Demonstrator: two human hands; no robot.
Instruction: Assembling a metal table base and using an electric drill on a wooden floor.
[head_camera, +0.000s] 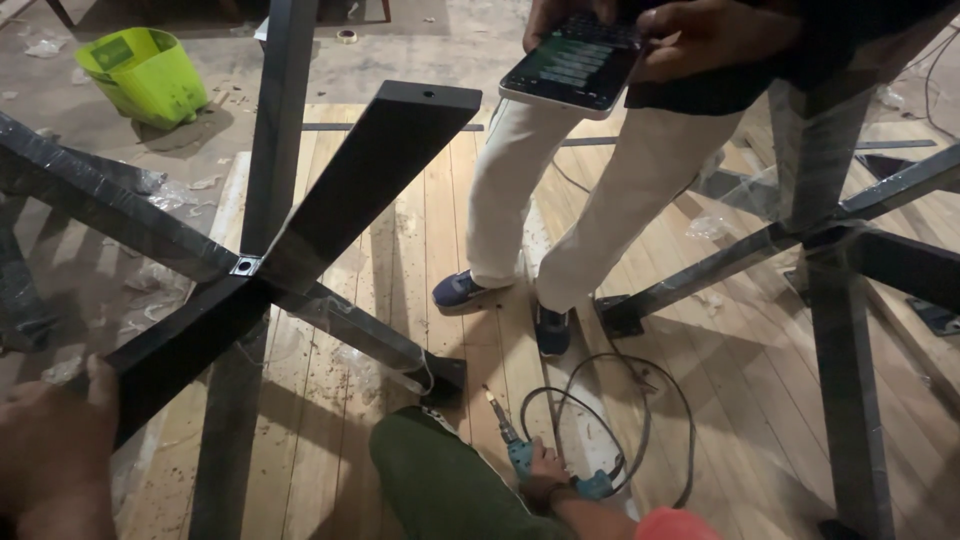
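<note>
My left hand (50, 455) grips the near end of a black metal bar of an X-shaped frame (330, 200) at the bottom left. The frame's bars cross at a joint (245, 266) and are partly wrapped in clear plastic. My right hand (545, 475), with an orange sleeve behind it, is low on the wooden floor (460, 200), closed on a blue power drill (520, 455) whose bit points up and away. The drill's black cable (640, 400) loops beside it. My green-trousered knee (440, 485) is just left of the drill.
A person in white trousers and blue shoes (460, 290) stands right behind the drill, holding a phone (575, 65). A second black cross frame (840, 250) stands at the right. A green bin (145, 70) lies at the far left. Plastic scraps and sawdust litter the floor.
</note>
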